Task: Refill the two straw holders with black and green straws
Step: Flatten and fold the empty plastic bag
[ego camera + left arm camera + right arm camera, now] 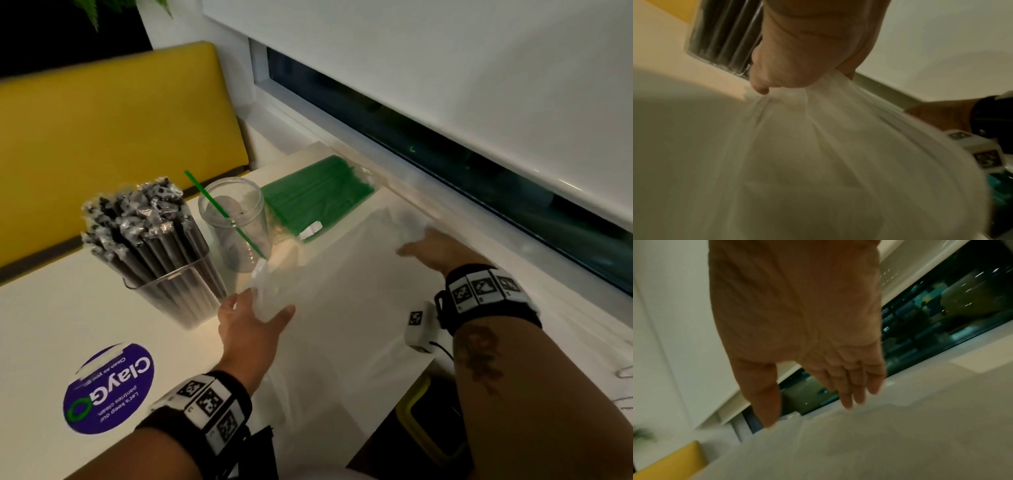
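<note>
A square clear holder [171, 291] packed with wrapped black straws [144, 233] stands at the left of the white table [342, 325]. Beside it is a round clear holder [236, 222] with one green straw [222, 212] leaning in it. A sealed pack of green straws [318, 195] lies flat behind them. An empty clear plastic bag [342, 274] stretches across the table. My left hand [257, 315] pinches its near end; in the left wrist view my left hand [789, 78] bunches the bag [818, 146] next to the black-straw holder [721, 40]. My right hand [424, 246] hovers over the bag's far end, its fingers [849, 386] straight.
A yellow bench back [113, 137] runs behind the table. The window sill [479, 219] and dark window [445, 154] border the right side. A purple round sticker [109, 390] lies near the front left. The table's right edge [421, 373] drops to a dark gap.
</note>
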The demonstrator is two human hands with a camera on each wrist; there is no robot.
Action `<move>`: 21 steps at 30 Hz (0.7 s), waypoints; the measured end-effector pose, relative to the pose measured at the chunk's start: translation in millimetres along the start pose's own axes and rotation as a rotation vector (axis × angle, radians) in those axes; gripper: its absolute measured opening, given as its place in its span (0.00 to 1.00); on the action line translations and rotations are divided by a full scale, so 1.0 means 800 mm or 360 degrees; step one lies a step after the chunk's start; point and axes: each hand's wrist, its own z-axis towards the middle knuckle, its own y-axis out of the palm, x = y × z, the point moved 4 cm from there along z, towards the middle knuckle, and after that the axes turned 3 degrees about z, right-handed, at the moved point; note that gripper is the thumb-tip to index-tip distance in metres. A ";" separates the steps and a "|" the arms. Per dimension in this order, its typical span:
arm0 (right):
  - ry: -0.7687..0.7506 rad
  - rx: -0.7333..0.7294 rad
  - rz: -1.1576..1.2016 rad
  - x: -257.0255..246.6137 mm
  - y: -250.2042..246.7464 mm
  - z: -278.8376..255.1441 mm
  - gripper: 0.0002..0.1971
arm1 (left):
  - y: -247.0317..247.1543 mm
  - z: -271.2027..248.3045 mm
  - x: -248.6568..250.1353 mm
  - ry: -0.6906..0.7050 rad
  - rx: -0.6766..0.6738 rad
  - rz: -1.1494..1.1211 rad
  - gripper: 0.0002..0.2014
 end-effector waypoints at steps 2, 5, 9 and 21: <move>0.0062 -0.0123 -0.0365 0.020 0.011 -0.002 0.28 | 0.008 0.000 0.005 0.0045 -0.0072 0.0023 0.41; 0.0045 -0.0169 -0.0530 0.043 0.046 0.004 0.21 | 0.023 -0.003 0.011 0.0076 -0.0263 -0.0037 0.49; 0.0078 -0.0012 -0.0245 0.072 0.063 0.013 0.19 | 0.027 -0.005 0.013 0.0104 -0.0349 -0.0214 0.61; -0.0274 0.0407 0.0740 0.090 0.014 -0.007 0.09 | -0.014 -0.027 -0.016 0.0001 -0.0204 -0.0762 0.25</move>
